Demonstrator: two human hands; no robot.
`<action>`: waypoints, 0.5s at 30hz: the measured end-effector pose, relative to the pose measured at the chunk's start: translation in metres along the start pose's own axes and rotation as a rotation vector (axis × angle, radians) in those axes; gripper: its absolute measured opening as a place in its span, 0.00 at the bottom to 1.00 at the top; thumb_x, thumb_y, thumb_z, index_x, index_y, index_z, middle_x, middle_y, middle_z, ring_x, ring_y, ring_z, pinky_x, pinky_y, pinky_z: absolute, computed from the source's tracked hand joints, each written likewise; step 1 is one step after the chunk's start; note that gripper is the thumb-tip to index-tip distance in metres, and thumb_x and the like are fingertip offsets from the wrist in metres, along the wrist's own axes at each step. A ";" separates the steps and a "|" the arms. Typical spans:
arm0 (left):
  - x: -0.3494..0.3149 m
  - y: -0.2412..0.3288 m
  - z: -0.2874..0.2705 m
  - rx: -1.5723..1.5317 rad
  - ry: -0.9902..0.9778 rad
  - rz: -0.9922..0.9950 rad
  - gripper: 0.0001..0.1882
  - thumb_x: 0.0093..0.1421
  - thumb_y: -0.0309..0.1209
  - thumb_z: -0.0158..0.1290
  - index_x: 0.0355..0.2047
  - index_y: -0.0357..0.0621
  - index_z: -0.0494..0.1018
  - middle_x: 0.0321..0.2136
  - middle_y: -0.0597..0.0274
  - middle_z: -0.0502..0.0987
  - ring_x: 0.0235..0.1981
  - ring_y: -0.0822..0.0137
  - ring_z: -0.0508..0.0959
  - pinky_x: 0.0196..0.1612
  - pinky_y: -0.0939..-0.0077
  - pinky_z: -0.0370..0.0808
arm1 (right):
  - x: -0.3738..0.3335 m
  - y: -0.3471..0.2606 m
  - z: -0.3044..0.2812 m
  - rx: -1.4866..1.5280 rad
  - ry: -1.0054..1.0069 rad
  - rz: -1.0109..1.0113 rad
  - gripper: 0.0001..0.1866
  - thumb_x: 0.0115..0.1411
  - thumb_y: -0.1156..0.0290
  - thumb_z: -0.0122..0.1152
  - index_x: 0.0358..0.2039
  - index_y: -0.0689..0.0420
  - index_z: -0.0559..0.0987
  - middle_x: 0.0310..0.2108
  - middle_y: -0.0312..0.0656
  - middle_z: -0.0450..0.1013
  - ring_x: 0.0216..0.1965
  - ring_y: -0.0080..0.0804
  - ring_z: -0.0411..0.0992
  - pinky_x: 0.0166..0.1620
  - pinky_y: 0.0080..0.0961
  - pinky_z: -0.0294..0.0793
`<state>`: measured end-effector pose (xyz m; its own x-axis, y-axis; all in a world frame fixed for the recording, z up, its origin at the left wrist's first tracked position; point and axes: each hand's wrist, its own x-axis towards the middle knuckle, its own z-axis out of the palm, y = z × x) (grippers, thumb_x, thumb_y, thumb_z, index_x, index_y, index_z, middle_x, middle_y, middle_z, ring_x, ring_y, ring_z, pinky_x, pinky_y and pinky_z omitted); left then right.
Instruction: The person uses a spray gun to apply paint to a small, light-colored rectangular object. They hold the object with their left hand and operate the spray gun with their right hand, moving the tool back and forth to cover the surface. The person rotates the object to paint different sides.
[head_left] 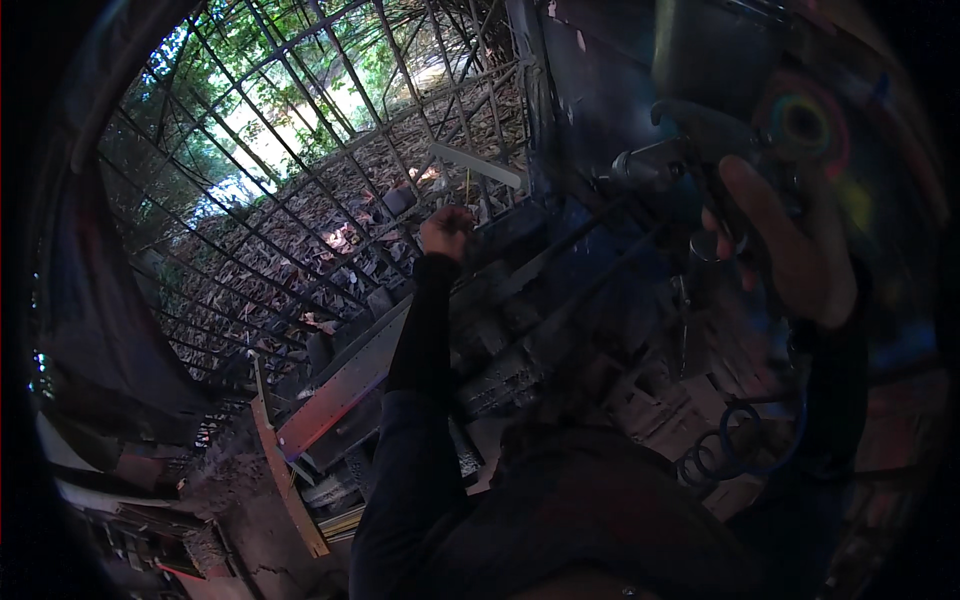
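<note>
My right hand (pixel 785 230) is wrapped round a spray gun (pixel 665 160) at the upper right, its metal nozzle pointing left. On top of the gun sits a dark cup (pixel 705 55). My left hand (pixel 447 232) is raised in front of the barred window, its fingers curled closed. Whether anything lies in those fingers is too dark to make out. Just beyond the left hand, a pale flat strip (pixel 478 163) slants across the bars.
Metal bars (pixel 290 120) stand ahead, with leaf-covered ground behind them. A blue coiled hose (pixel 725 445) hangs by my right forearm. Below my left arm lie a long reddish-grey beam (pixel 335 400) and a narrow wooden strip (pixel 287 485). Rubble and scrap cover the shadowed floor.
</note>
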<state>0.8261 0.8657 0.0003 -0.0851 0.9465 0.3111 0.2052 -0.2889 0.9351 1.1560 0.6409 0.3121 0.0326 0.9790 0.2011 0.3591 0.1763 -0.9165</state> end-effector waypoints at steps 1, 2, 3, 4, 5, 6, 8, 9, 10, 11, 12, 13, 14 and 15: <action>-0.002 0.005 0.001 -0.015 -0.003 -0.004 0.01 0.54 0.22 0.55 0.28 0.39 0.76 0.22 0.66 0.76 0.24 0.77 0.74 0.28 0.80 0.71 | 0.000 0.001 -0.002 -0.008 -0.025 0.006 0.18 0.60 0.56 0.57 0.38 0.60 0.72 0.23 0.34 0.71 0.20 0.15 0.67 0.16 0.13 0.61; -0.004 0.010 0.002 -0.029 -0.003 -0.007 0.01 0.54 0.22 0.55 0.28 0.38 0.76 0.22 0.66 0.76 0.23 0.77 0.74 0.28 0.80 0.71 | 0.000 0.001 -0.002 0.005 -0.005 0.003 0.18 0.60 0.56 0.57 0.39 0.60 0.72 0.23 0.34 0.71 0.20 0.15 0.67 0.16 0.13 0.61; -0.002 0.007 0.002 -0.055 -0.006 -0.008 0.01 0.54 0.22 0.55 0.28 0.38 0.75 0.22 0.66 0.76 0.23 0.77 0.74 0.28 0.80 0.71 | -0.001 0.003 0.000 0.018 0.014 0.000 0.18 0.60 0.56 0.57 0.39 0.60 0.72 0.23 0.34 0.71 0.20 0.15 0.67 0.16 0.13 0.61; -0.001 0.001 0.002 -0.082 -0.009 -0.009 0.01 0.54 0.22 0.55 0.28 0.38 0.75 0.22 0.66 0.76 0.23 0.77 0.74 0.28 0.80 0.71 | -0.001 0.004 0.001 0.031 0.033 -0.003 0.18 0.60 0.57 0.57 0.39 0.60 0.72 0.23 0.34 0.71 0.20 0.15 0.67 0.16 0.13 0.61; 0.000 -0.001 0.000 -0.107 -0.008 -0.011 0.01 0.54 0.21 0.55 0.28 0.38 0.75 0.21 0.66 0.76 0.23 0.77 0.74 0.28 0.80 0.71 | -0.001 0.005 0.000 0.035 0.037 -0.001 0.18 0.60 0.57 0.57 0.40 0.60 0.72 0.23 0.34 0.71 0.20 0.15 0.67 0.16 0.13 0.62; -0.001 -0.002 0.000 -0.088 -0.013 -0.006 0.01 0.54 0.22 0.55 0.28 0.38 0.75 0.21 0.66 0.76 0.23 0.76 0.74 0.27 0.80 0.71 | -0.001 0.006 -0.001 0.040 0.040 0.002 0.17 0.60 0.58 0.57 0.40 0.60 0.72 0.23 0.35 0.71 0.20 0.15 0.67 0.16 0.13 0.62; -0.006 -0.004 0.003 -0.053 -0.021 0.004 0.01 0.55 0.22 0.54 0.29 0.37 0.75 0.21 0.65 0.76 0.22 0.75 0.74 0.26 0.80 0.71 | -0.002 0.010 -0.002 0.057 0.027 -0.003 0.16 0.61 0.59 0.56 0.40 0.61 0.73 0.24 0.35 0.71 0.20 0.15 0.68 0.17 0.13 0.63; -0.008 -0.003 0.004 -0.083 -0.051 -0.022 0.02 0.55 0.22 0.54 0.29 0.37 0.75 0.21 0.65 0.76 0.21 0.75 0.74 0.26 0.79 0.72 | -0.002 0.013 -0.002 0.068 0.010 -0.010 0.16 0.61 0.60 0.56 0.40 0.61 0.73 0.24 0.35 0.71 0.20 0.15 0.68 0.17 0.13 0.64; -0.011 -0.002 0.004 -0.112 -0.080 -0.047 0.02 0.55 0.23 0.54 0.29 0.37 0.75 0.21 0.64 0.76 0.21 0.74 0.74 0.25 0.79 0.73 | -0.002 0.016 -0.001 0.080 -0.007 -0.017 0.15 0.61 0.61 0.56 0.39 0.61 0.73 0.24 0.35 0.71 0.20 0.15 0.68 0.17 0.13 0.65; -0.013 0.000 0.008 -0.145 -0.116 -0.071 0.02 0.55 0.23 0.54 0.29 0.37 0.74 0.21 0.64 0.76 0.20 0.74 0.75 0.25 0.78 0.73 | -0.004 0.019 0.001 0.102 0.028 -0.020 0.15 0.62 0.61 0.55 0.40 0.61 0.73 0.24 0.35 0.71 0.21 0.15 0.68 0.18 0.13 0.65; -0.017 0.001 0.013 -0.161 -0.127 -0.083 0.02 0.55 0.23 0.54 0.29 0.37 0.74 0.21 0.63 0.76 0.20 0.73 0.75 0.25 0.77 0.74 | -0.007 0.023 0.004 0.124 0.063 -0.024 0.15 0.62 0.61 0.55 0.40 0.61 0.73 0.24 0.35 0.71 0.21 0.15 0.68 0.18 0.13 0.65; -0.021 0.001 0.019 -0.176 -0.137 -0.095 0.02 0.55 0.23 0.53 0.29 0.37 0.74 0.21 0.63 0.76 0.20 0.73 0.75 0.24 0.76 0.75 | -0.008 0.025 0.005 0.146 0.098 -0.027 0.15 0.62 0.62 0.55 0.40 0.61 0.73 0.24 0.35 0.71 0.21 0.15 0.68 0.18 0.12 0.66; -0.025 0.002 0.023 -0.186 -0.144 -0.108 0.02 0.55 0.23 0.53 0.29 0.37 0.74 0.21 0.63 0.76 0.20 0.72 0.75 0.24 0.76 0.75 | -0.007 0.025 0.005 0.151 0.073 -0.037 0.15 0.62 0.62 0.55 0.40 0.61 0.73 0.24 0.35 0.71 0.21 0.15 0.68 0.18 0.12 0.66; -0.028 0.009 0.026 -0.181 -0.157 -0.143 0.02 0.56 0.23 0.52 0.29 0.37 0.73 0.20 0.63 0.75 0.20 0.72 0.75 0.24 0.74 0.77 | -0.006 0.026 0.004 0.155 0.049 -0.047 0.15 0.62 0.62 0.55 0.40 0.61 0.74 0.24 0.35 0.71 0.21 0.15 0.68 0.18 0.12 0.65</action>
<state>0.8559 0.8401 -0.0047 0.0540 0.9862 0.1565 0.0232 -0.1579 0.9872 1.1614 0.6401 0.2858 0.0660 0.9640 0.2577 0.2132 0.2387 -0.9474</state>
